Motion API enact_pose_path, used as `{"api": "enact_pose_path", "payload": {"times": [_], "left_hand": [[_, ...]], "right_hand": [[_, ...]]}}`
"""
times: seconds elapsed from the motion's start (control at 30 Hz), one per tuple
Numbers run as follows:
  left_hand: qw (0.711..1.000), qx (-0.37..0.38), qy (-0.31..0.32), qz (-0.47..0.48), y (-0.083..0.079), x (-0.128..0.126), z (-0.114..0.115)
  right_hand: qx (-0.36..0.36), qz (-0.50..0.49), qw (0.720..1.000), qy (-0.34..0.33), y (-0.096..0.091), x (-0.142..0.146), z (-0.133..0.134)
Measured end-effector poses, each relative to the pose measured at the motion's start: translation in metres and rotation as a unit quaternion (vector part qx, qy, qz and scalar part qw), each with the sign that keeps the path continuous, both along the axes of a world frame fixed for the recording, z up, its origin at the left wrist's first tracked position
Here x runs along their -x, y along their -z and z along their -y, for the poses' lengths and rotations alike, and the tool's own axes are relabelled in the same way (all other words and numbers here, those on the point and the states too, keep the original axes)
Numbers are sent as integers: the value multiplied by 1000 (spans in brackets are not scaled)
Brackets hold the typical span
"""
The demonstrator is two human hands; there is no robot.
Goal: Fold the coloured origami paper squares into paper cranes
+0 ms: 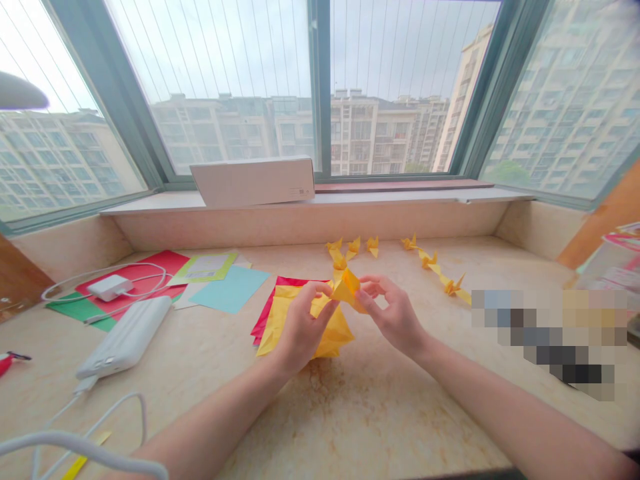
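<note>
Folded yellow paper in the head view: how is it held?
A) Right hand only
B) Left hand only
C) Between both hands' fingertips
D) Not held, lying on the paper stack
C: the left hand and the right hand both pinch the folded yellow paper from either side.

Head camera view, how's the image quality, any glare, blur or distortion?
In the head view, the sky washes out nearly white, the wide lens bends the window frame outward, a pixelated patch hides part of the right side, and a blurred pale shape intrudes at left.
</note>
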State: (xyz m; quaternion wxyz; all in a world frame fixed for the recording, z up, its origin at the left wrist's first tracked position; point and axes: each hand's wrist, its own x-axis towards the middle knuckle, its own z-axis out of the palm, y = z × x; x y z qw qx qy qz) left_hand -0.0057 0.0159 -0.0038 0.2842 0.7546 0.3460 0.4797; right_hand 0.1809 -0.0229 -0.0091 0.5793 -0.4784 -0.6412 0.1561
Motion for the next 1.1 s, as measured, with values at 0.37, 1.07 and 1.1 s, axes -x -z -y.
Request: {"api": "enact_pose_path", "payload": {"times": [0.37,1.07,1.1], "left_hand": [[1000,-19,5,23,2,0,-3],[992,116,48,29,-7,-8,13],[992,116,46,29,-7,-8,13]], "right_hand": [[-14,49,999,19,-2,0,2],[-47,114,991,49,3,-3,-1],[-53,114,991,36,3,-2,-1]]}}
